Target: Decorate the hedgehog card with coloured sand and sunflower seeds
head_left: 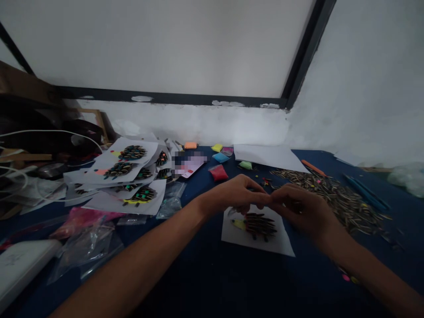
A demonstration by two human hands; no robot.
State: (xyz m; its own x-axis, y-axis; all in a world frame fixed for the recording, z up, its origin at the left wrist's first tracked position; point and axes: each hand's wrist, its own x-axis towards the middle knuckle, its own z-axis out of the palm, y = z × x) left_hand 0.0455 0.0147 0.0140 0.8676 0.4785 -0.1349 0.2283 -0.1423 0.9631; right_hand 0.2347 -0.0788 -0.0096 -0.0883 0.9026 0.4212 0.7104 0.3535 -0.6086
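Observation:
My left hand (239,194) and my right hand (298,207) meet at the fingertips above the far edge of a white sheet (228,234). Both are closed in a pinch, and whatever lies between the fingers is too small or hidden to make out. On the sheet is a hedgehog figure (260,224) with a yellow clay head and rows of dark striped seed shells as spines. Two small dark feet show under its body. Beside my right hand spreads a heap of striped sunflower seed shells (338,198).
At left lies a stack of sheets (99,201) with similar hedgehogs. Bags of red clay (218,172), blue clay (221,157) and green clay (245,165) lie behind my hands. An orange tool (313,168) and blue tweezer-like tool (366,192) flank the shells. Plastic bags (89,247) lie front left.

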